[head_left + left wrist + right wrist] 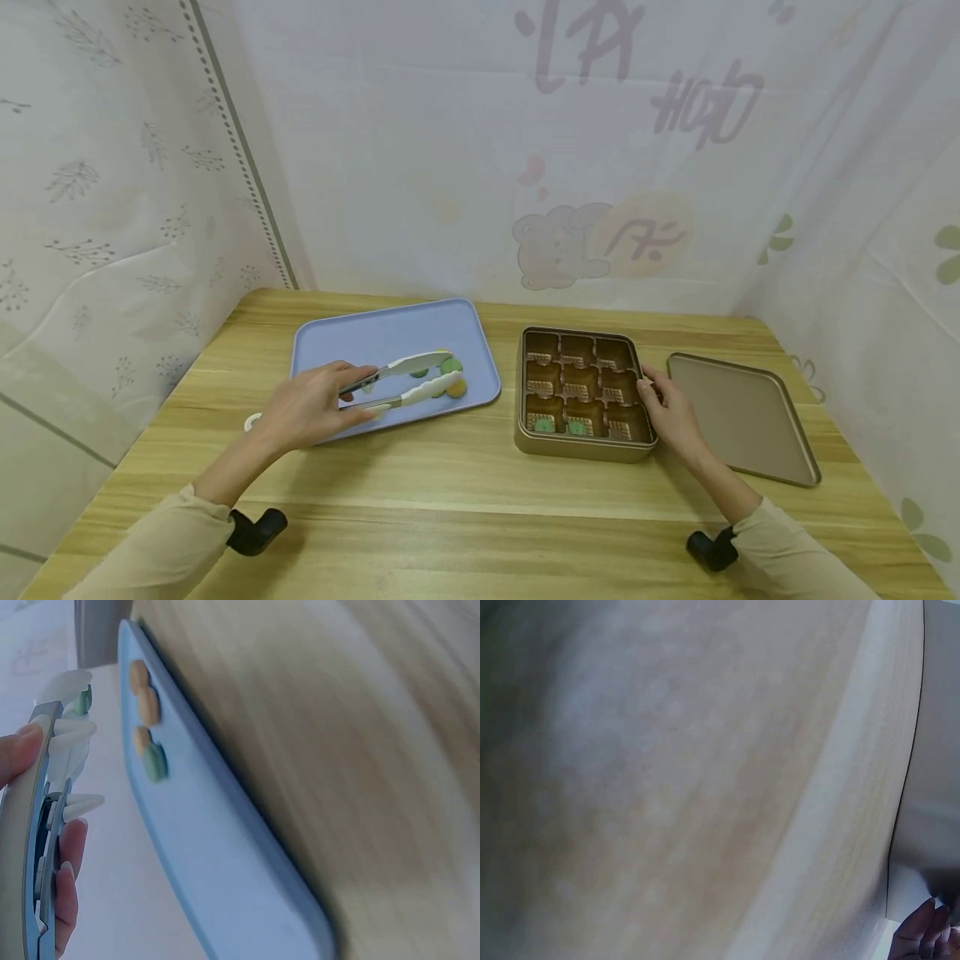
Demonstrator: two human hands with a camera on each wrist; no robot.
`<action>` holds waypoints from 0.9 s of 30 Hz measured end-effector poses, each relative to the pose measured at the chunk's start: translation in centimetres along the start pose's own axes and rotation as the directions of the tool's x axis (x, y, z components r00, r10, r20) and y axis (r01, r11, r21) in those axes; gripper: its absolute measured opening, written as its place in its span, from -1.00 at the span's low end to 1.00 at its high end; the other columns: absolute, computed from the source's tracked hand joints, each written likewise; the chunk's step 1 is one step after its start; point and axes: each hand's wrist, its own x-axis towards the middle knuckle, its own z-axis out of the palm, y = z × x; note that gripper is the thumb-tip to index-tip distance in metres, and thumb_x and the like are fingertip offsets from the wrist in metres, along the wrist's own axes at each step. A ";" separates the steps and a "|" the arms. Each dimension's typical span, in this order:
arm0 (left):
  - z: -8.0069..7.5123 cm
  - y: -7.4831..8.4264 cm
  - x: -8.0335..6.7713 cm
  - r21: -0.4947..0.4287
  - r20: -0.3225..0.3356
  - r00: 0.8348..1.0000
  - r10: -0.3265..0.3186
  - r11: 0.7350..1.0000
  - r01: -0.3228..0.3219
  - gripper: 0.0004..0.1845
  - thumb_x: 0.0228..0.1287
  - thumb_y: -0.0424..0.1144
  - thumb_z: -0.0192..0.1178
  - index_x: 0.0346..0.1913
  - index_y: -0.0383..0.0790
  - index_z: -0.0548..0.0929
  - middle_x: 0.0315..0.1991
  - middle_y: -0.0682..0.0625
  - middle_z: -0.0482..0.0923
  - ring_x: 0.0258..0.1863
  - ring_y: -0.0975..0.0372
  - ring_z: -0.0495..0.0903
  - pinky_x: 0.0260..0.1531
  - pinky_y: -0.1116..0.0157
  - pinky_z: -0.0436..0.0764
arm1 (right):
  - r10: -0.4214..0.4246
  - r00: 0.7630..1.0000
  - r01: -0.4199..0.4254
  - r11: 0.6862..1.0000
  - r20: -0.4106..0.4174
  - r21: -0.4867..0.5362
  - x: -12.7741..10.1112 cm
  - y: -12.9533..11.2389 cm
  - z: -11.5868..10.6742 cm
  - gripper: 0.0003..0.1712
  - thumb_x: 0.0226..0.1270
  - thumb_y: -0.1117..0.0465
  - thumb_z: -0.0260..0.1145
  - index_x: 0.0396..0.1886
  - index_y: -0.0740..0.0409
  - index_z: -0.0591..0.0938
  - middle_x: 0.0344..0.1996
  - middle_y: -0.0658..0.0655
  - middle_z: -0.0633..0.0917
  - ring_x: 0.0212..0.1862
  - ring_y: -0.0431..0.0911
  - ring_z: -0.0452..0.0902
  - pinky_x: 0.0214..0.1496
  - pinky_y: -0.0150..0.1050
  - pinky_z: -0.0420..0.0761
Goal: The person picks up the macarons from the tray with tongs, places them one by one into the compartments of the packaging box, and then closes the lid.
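My left hand (307,404) grips metal tongs (367,382) with white tips over the blue tray (360,333). The tips stand apart in the head view. A green round piece (82,700) shows by one tip in the left wrist view; I cannot tell if it is pinched. On the tray lie several small macaron-like pieces: orange ones (148,706) and a green one (155,762). At the right, my right hand (673,417) holds the side of a bronze square box (585,450), thumb at its rim. Green pieces (543,426) sit in its front-left and front-middle compartments.
A flat bronze lid (750,417) lies to the right of the box, close to the right forearm. The wooden table (465,500) ends at a patterned cloth (420,167) behind and at both sides.
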 end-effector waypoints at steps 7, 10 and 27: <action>0.9 2.0 2.6 -0.010 0.006 0.999 0.035 0.999 -0.034 -0.43 0.10 -0.07 0.42 0.18 -0.22 0.63 -0.13 -0.07 0.69 -0.38 0.24 0.63 -0.52 0.36 0.47 | -0.003 1.000 0.003 1.000 -0.004 -0.011 -0.1 -0.1 0.0 -0.39 0.62 0.10 -0.10 0.44 0.45 0.22 0.30 0.52 0.39 0.22 0.35 0.42 0.13 0.18 0.49; 1.3 2.9 3.6 -0.030 0.012 0.999 0.039 0.999 -0.039 -0.44 0.09 -0.06 0.41 0.18 -0.18 0.63 -0.12 -0.05 0.69 -0.38 0.26 0.61 -0.50 0.34 0.47 | 0.010 1.000 -0.010 1.000 0.009 0.007 -0.2 -0.2 -0.1 -0.37 0.62 0.08 -0.12 0.45 0.45 0.19 0.36 0.51 0.33 0.30 0.37 0.34 0.22 0.24 0.42; 2.7 6.1 7.6 -0.025 0.082 0.992 0.094 0.995 -0.092 -0.42 0.07 -0.05 0.43 0.20 -0.11 0.63 -0.07 -0.02 0.69 -0.38 0.28 0.58 -0.49 0.34 0.47 | 0.020 1.000 -0.020 0.999 0.012 0.027 -0.1 -0.3 0.0 -0.38 0.62 0.09 -0.12 0.45 0.45 0.18 0.38 0.51 0.29 0.36 0.37 0.27 0.28 0.25 0.38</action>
